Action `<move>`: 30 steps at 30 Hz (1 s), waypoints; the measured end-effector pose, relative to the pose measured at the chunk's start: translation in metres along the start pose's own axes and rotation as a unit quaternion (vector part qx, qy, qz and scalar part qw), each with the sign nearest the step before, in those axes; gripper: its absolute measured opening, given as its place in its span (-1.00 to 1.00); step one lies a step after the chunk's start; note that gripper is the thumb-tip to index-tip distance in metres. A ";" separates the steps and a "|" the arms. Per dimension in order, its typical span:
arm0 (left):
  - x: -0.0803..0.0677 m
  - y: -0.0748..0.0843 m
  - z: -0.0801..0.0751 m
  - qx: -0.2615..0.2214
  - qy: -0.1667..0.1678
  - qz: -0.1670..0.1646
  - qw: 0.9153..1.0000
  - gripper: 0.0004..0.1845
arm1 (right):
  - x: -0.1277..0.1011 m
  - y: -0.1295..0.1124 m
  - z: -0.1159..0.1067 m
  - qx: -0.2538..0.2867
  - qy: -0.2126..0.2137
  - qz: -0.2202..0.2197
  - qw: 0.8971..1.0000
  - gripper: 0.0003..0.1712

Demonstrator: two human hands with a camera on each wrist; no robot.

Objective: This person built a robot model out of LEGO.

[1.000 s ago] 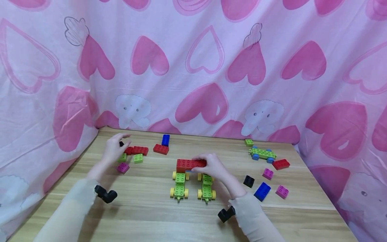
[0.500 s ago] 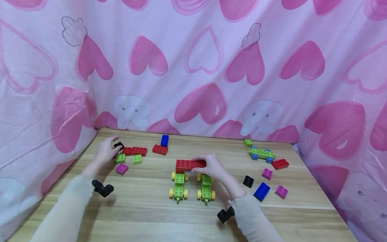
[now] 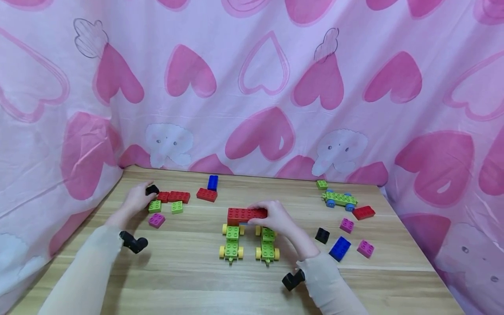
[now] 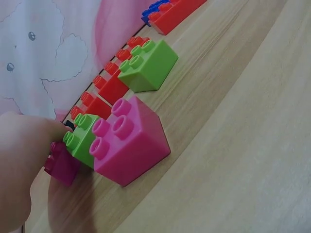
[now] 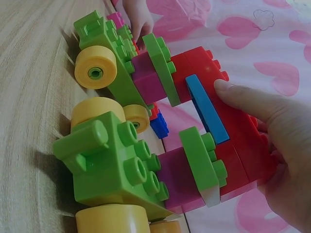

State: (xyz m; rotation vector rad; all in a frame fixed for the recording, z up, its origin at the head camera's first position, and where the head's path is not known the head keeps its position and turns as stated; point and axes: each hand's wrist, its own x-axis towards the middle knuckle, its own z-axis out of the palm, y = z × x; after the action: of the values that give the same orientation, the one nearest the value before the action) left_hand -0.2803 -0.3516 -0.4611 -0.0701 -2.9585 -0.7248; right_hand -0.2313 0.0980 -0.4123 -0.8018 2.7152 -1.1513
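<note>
Two hands work apart on a wooden table [image 3: 252, 280] hemmed by a pink heart-print cloth [image 3: 275, 87] at the far edge and both sides. At centre, the right hand [image 3: 275, 217] curls its fingers over the red block span [image 3: 245, 214] that bridges two green wheeled bases [image 3: 231, 245] with yellow wheels; the right wrist view shows fingers [image 5: 252, 104] lying along the red bricks and a blue plate [image 5: 206, 109]. Far left, the left hand [image 3: 135, 199] pinches a small black piece [image 3: 152, 190] beside a green brick [image 3: 155, 206], a magenta brick [image 3: 156, 220] and red bricks [image 3: 179, 197]. Risks, as judged: downward pressure on the span could roll the wheeled bases apart and split the bridge; the left hand's knuckles could knock the close-packed bricks against the cloth. Open room lies along the near edge and between the two clusters; the right side is crowded with a black brick [image 3: 322, 235], a blue brick [image 3: 340, 248] and a small wheeled car [image 3: 339, 200].
</note>
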 end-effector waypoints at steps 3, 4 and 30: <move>0.000 0.001 0.000 0.002 -0.002 0.004 1.000 -0.44 | -0.001 0.000 0.000 -0.001 0.001 0.001 1.000 -0.58; 0.000 0.001 0.000 0.002 -0.003 0.003 1.000 -0.44 | -0.001 0.000 0.000 0.000 0.002 0.005 1.000 -0.58; 0.004 0.008 -0.003 -0.054 0.063 -0.046 0.995 -0.50 | -0.001 0.002 0.001 0.001 0.002 0.004 1.000 -0.56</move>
State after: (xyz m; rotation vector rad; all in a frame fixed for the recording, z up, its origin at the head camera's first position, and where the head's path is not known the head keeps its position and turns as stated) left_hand -0.2836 -0.3460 -0.4541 0.1020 -2.8175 -0.8661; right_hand -0.2314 0.0990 -0.4150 -0.7884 2.7178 -1.1559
